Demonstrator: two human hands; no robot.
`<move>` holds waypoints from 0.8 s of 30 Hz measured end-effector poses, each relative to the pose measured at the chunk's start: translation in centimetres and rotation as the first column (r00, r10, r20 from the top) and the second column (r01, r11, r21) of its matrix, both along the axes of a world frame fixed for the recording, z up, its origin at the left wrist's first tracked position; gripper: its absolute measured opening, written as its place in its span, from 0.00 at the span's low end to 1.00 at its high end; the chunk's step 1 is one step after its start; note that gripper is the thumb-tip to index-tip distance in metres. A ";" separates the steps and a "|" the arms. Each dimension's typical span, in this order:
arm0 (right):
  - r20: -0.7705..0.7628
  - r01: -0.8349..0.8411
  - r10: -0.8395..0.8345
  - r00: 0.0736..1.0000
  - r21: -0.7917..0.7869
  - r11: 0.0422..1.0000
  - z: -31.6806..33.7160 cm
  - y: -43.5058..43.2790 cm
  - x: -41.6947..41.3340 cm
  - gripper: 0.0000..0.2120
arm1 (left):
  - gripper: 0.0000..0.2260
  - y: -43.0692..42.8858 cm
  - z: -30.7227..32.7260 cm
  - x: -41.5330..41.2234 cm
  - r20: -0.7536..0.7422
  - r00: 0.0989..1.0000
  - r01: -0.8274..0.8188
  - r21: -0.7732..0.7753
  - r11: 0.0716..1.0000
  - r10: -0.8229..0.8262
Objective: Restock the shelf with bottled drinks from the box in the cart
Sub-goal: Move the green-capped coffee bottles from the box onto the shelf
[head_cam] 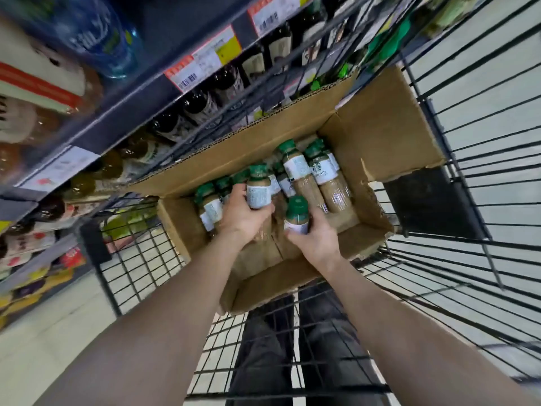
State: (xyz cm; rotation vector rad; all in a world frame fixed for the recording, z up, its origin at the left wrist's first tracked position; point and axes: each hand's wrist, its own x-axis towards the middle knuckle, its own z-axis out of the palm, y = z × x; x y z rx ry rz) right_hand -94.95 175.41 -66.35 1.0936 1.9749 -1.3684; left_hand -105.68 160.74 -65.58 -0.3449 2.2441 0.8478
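Both grips wrapped on green-capped latte bottles, left (pixel 259 190) and right (pixel 296 216), upright inside open cardboard box (pixel 380 136); shelf (pixel 123 112) lies left of box.

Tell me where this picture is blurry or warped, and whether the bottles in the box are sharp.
Head view: wide-angle bending curves the shelf edge and cart wires; the upper-left shelf goods are smeared by blur; the bottles in the cardboard box, including those in the left hand and right hand, are fairly sharp, with slight glare.
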 end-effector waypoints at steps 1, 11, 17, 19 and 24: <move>-0.014 0.008 -0.008 1.000 -0.006 1.000 0.8 -0.1 -0.2 0.27 | 0.27 -0.5 0.9 0.3 -0.007 1.000 0.001 0.002 1.000 -0.001; -0.198 0.077 -0.088 0.976 -0.063 0.995 12.2 -1.7 -0.6 0.26 | 0.29 -4.2 13.4 1.9 -0.219 0.975 0.054 0.127 0.990 -0.025; -0.347 0.076 -0.081 0.934 -0.028 0.997 20.0 -4.0 0.9 0.20 | 0.31 -6.5 20.5 4.3 -0.325 0.945 0.036 0.188 0.981 0.027; -0.382 0.071 -0.069 0.922 -0.010 0.997 22.6 -4.5 1.7 0.23 | 0.32 -7.3 23.0 5.6 -0.359 0.933 0.039 0.198 0.979 0.035; -0.460 0.004 0.004 0.888 0.016 1.000 28.8 -5.7 4.7 0.42 | 0.35 -9.3 29.5 9.8 -0.481 0.873 0.035 0.211 0.977 0.073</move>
